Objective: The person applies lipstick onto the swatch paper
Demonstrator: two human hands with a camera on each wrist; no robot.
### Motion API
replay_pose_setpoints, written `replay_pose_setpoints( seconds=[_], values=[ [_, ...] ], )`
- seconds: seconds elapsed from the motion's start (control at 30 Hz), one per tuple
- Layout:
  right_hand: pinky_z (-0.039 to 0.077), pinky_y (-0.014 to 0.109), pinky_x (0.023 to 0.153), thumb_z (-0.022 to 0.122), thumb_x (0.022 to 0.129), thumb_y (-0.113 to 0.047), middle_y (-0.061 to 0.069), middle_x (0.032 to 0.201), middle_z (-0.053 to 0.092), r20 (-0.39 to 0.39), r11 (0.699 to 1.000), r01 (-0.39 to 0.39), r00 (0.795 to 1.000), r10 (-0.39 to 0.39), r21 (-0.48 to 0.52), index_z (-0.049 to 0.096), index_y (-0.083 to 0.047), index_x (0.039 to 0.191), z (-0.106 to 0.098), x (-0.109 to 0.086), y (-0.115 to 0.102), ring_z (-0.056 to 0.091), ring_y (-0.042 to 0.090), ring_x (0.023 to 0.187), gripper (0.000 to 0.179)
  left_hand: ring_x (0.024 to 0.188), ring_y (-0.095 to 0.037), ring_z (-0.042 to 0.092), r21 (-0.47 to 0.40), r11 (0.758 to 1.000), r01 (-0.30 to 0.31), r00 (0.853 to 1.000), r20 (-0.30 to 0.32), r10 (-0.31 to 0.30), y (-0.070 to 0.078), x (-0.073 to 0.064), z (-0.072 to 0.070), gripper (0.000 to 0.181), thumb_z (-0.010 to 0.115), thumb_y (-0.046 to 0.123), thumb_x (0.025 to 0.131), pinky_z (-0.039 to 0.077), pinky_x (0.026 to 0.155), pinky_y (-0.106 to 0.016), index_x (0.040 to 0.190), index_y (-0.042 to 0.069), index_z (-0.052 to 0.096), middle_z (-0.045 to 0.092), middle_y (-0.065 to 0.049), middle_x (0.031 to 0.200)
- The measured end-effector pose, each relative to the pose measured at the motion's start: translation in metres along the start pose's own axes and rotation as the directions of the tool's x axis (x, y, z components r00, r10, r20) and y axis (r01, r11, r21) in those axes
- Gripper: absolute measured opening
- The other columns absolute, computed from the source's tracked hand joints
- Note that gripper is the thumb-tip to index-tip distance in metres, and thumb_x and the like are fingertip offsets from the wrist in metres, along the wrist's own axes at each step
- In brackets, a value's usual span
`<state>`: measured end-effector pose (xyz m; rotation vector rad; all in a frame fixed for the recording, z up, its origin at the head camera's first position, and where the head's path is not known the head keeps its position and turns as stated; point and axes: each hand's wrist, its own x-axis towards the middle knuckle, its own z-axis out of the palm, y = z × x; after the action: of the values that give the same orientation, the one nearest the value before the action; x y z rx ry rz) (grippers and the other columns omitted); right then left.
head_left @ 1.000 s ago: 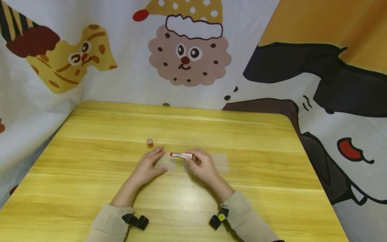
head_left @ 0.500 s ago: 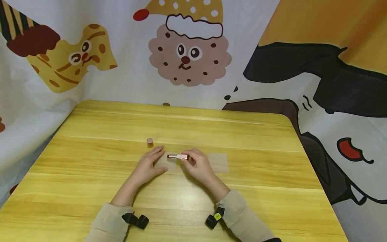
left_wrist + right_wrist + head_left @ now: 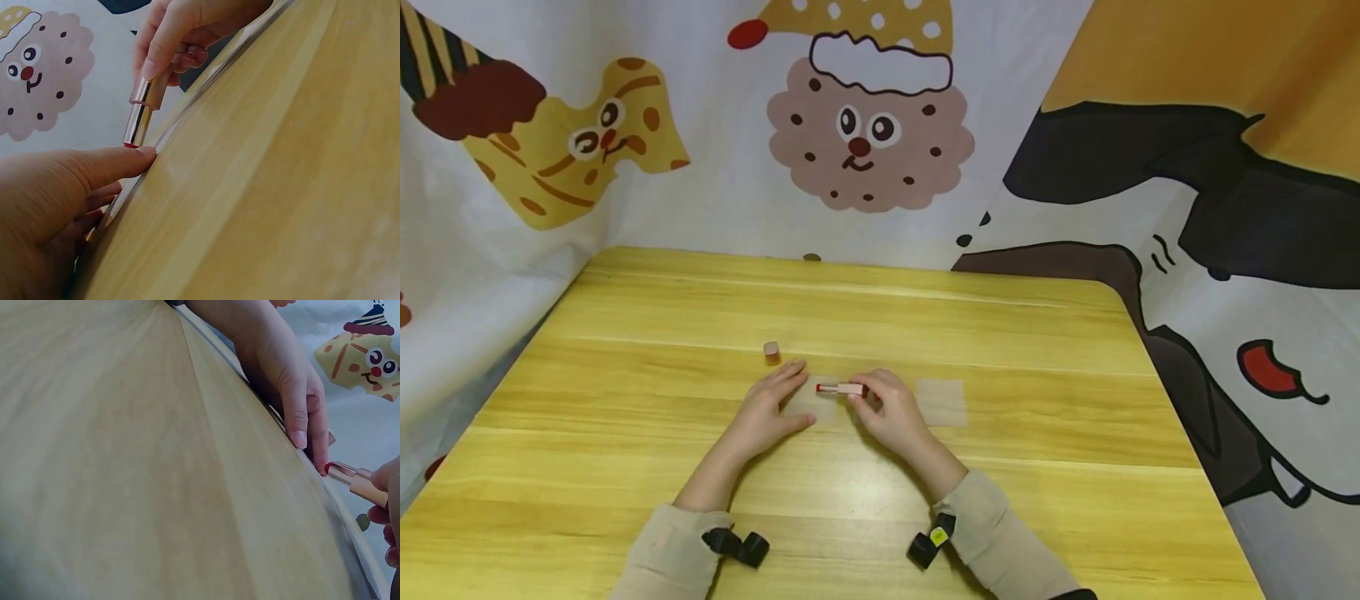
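My right hand (image 3: 891,410) pinches an uncapped lipstick (image 3: 842,389) by its base, thumb against fingers. The lipstick lies nearly level in the head view, its red tip pointing left over a thin translucent square sheet (image 3: 824,410). My left hand (image 3: 767,412) rests on the table with fingers spread at the left part of that sheet, holding it down. In the left wrist view the tip shows just beyond my left thumb (image 3: 128,164). The lipstick's cap (image 3: 772,354) stands on the table just beyond my left fingers.
A second translucent square (image 3: 942,403) lies flat to the right of my right hand. The wooden table (image 3: 850,308) ends at the back against a cartoon-printed cloth (image 3: 700,208). Black wrist cameras (image 3: 737,547) sit on both sleeves.
My right hand has moved a little left with the lipstick, bringing its tip over the left sheet and uncovering more of the right square. The left hand and cap have stayed put.
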<state>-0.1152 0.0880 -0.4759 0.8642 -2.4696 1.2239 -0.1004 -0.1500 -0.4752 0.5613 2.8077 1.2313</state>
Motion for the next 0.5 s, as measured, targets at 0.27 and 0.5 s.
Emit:
replay_pose_setpoints(
  seconds=[0.27, 0.5],
  values=[
    [0.046, 0.023, 0.059, 0.071, 0.086, -0.011, 0.002, 0.088, 0.063, -0.004, 0.999, 0.012, 1.0, -0.012, -0.036, 0.069, -0.001, 0.104, 0.0016, -0.0005, 0.0033, 0.054, 0.016, 0.071, 0.02, 0.139, -0.032, 0.025, -0.003, 1.0, 0.001, 1.0, 0.004, -0.001, -0.0008, 0.0004, 0.0001, 0.071, 0.079, 0.023, 0.08, 0.02, 0.109, -0.056, 0.138, -0.003, 0.047, 0.036, -0.013, 0.15],
    [0.046, 0.023, 0.061, 0.071, 0.086, -0.01, 0.002, 0.089, 0.065, -0.008, 0.998, 0.031, 0.999, -0.031, -0.048, 0.069, -0.002, 0.103, 0.0018, -0.0012, 0.0044, 0.054, 0.016, 0.073, 0.02, 0.139, -0.032, 0.025, 0.0, 1.0, 0.005, 1.0, 0.005, -0.005, -0.0013, 0.0008, 0.0003, 0.072, 0.079, 0.023, 0.08, 0.02, 0.109, -0.056, 0.138, -0.002, 0.047, 0.036, -0.012, 0.15]
  ],
)
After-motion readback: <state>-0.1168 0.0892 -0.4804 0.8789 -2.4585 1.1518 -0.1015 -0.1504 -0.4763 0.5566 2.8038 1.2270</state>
